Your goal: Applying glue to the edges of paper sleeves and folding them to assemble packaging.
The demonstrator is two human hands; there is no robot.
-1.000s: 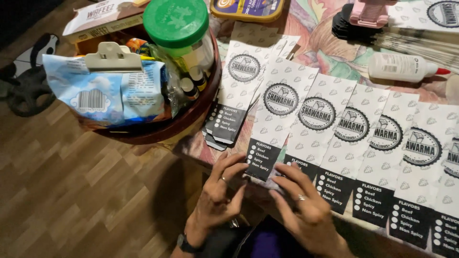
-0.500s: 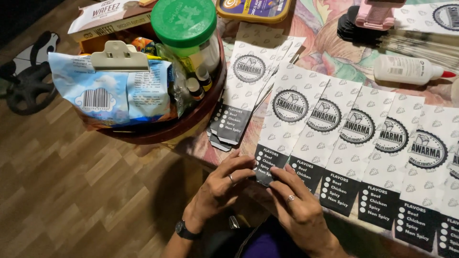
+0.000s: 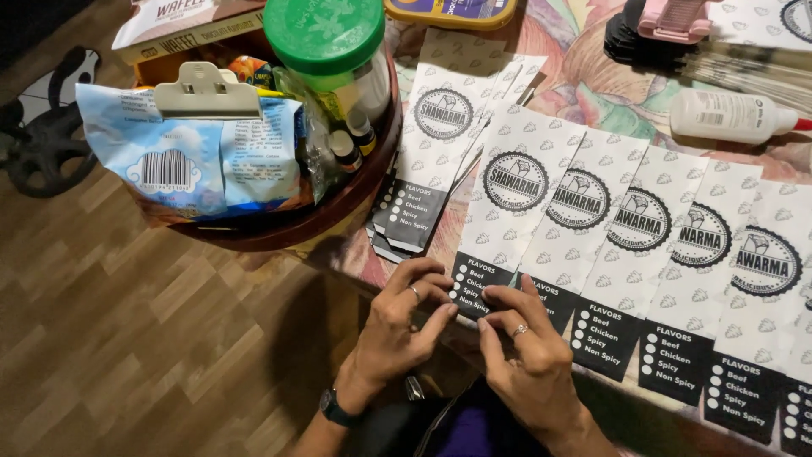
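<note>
While both hands meet at the near edge of the table, we see the left hand and the right hand pinching the dark bottom end of one white printed paper bag, fingertips closed on its lower edge. That bag lies flat at the left end of a row of paper bags of the same kind, each overlapping the next and running off to the right. There's a ring on each hand, and a dark watch on the left wrist. Just to the left of the held bag sits a small stack of bags, fanned a little and tucked against a round brown basket. In the basket we've got a blue and white packet shut with a beige clip, a jar with a green lid and some small bottles beside it. Further back on the flowered tablecloth, a white glue bottle with a red tip lies on its side, well apart from the hands, and a pink thing sits at the top edge. Below the table is wood-pattern floor.
</note>
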